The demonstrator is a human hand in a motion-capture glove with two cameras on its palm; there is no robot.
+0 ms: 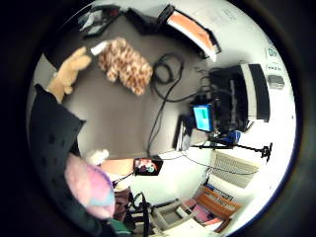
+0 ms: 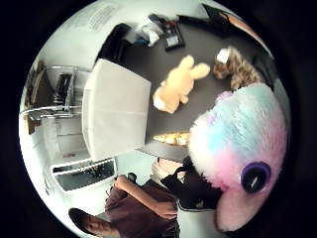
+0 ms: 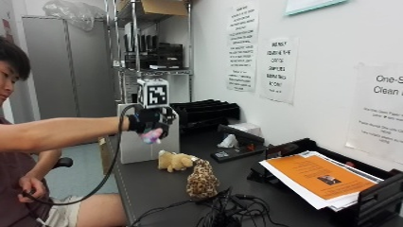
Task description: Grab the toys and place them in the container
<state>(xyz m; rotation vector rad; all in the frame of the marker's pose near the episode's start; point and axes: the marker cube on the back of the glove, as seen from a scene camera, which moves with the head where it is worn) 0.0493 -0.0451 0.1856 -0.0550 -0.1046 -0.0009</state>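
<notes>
The gloved right hand point(image 3: 149, 124) is stretched out over the counter point(image 3: 157, 189), its fingers curled round a pastel plush toy point(image 3: 151, 137) in pink, blue and white with a big purple eye; in the thumb-side palm view the plush point(image 2: 237, 163) fills much of the picture, so it sits close against the palm. Below the hand and toward 5 o'clock from it in the outside view lies a tan bunny point(image 3: 174, 161) on its side, and just beyond that, again at 5 o'clock, stands a leopard-print plush point(image 3: 202, 180) beside a tangle of black cables point(image 3: 226, 213). The white container point(image 3: 135, 149) stands at the counter's edge, just behind and below the hand, at about 7 o'clock from it.

All three toys look light, soft and squashy, with no risk of breakage; fur gives plenty of purchase. The bunny is best taken round its middle, the leopard round its body, clear of the cables so nothing snags as it lifts.
</notes>
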